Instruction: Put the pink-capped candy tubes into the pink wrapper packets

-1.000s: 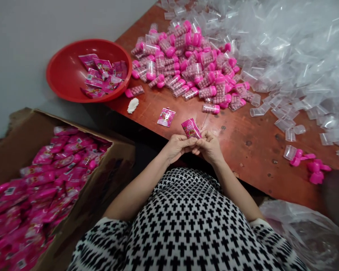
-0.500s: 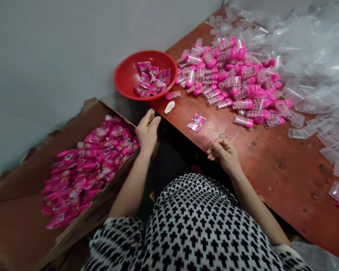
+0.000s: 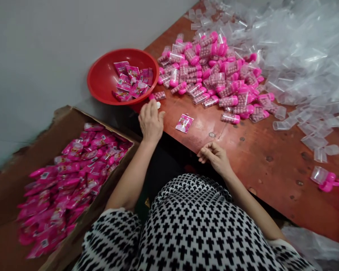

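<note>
Head view has the white wad point(image 3: 158, 105) peeking past the fingertips of the left hand point(image 3: 151, 122), at the table's left end. It looks light and soft, something that would squash without breaking; I'd pinch it from above by its thickest part. That hand is palm down, fingers together and bent; whether it grips the wad, I can't tell. The right hand point(image 3: 214, 155) is loosely curled at the near edge, with nothing visible in it, though its fingertips are too small to be sure.

Between them a flat pink sachet point(image 3: 184, 123), probably slick and flimsy, would lift best by a corner. The worn reddish wooden table point(image 3: 251, 162) bears a heap of pink-capped tubes point(image 3: 196, 90) farther back, and clear plastic tubes point(image 3: 310, 75) spread far right. On the far left, the red bowl point(image 3: 101, 81) holds more sachets; nearer, a torn cardboard box point(image 3: 48, 150) brims with pink packets point(image 3: 64, 184) beside a plain grey wall point(image 3: 45, 49).
</note>
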A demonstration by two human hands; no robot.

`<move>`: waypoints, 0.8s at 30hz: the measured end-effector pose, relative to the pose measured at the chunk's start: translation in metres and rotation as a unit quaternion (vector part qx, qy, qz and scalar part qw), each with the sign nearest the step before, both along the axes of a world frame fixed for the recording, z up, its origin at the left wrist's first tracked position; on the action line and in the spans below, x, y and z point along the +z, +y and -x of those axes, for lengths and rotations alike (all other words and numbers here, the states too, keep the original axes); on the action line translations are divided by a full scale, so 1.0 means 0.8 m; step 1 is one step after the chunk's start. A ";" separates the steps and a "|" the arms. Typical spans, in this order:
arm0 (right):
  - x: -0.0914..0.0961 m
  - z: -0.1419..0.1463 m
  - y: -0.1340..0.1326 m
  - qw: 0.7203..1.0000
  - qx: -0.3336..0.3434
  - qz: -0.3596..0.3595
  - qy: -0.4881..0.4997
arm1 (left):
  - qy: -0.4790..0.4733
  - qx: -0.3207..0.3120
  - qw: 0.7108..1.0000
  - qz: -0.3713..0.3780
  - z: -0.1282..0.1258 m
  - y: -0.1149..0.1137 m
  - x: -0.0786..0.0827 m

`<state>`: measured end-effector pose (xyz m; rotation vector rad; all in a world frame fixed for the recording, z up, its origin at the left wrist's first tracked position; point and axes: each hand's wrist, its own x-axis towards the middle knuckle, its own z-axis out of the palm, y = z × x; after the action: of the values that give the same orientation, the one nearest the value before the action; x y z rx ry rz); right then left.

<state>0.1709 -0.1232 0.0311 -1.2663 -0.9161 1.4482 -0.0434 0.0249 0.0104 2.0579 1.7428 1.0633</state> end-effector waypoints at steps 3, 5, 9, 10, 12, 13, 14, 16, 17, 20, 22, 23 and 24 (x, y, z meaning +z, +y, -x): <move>0.001 -0.001 0.001 1.000 -0.001 0.003 0.005 | 0.044 -0.117 0.992 -0.004 -0.030 -0.034 -0.005; 0.001 -0.002 0.000 1.000 0.000 0.005 0.006 | 0.060 -0.139 0.988 0.006 -0.047 -0.045 -0.015; 0.001 -0.005 0.000 1.000 0.017 0.004 0.002 | 0.026 -0.101 0.994 -0.009 -0.059 -0.043 -0.035; 0.001 -0.005 0.003 1.000 0.015 0.000 -0.003 | 0.012 -0.096 0.995 -0.016 -0.059 -0.042 -0.036; 0.000 -0.003 0.013 1.000 -0.020 -0.018 -0.012 | -0.020 -0.092 0.995 -0.032 -0.062 -0.045 -0.033; 0.000 -0.001 0.020 0.998 -0.049 -0.033 -0.013 | -0.036 -0.097 0.994 -0.040 -0.065 -0.050 -0.028; 0.001 0.001 0.028 0.996 -0.076 -0.049 -0.009 | -0.052 -0.107 0.992 -0.046 -0.069 -0.057 -0.022; 0.002 0.003 0.045 0.991 -0.108 -0.078 0.009 | -0.092 -0.139 0.985 -0.047 -0.080 -0.075 -0.007; 0.003 0.003 0.052 0.990 -0.110 -0.085 0.018 | -0.117 -0.156 0.980 -0.035 -0.084 -0.084 0.002; 0.005 -0.006 0.063 0.992 -0.088 -0.085 0.027 | -0.251 -0.163 0.951 0.080 -0.092 -0.104 0.023; 0.008 -0.019 0.060 0.996 -0.038 -0.076 0.004 | -0.364 -0.161 0.889 0.226 -0.092 -0.109 0.032; 0.010 -0.026 0.058 0.997 -0.003 -0.072 -0.016 | -0.406 -0.167 0.847 0.299 -0.092 -0.109 0.035; 0.014 -0.033 0.055 0.996 0.034 -0.068 -0.042 | -0.435 -0.175 0.806 0.361 -0.092 -0.108 0.036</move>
<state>0.1974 -0.0790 0.0421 -1.2127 -1.1039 1.3687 0.0302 -0.0615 0.0391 1.0582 0.9807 0.8174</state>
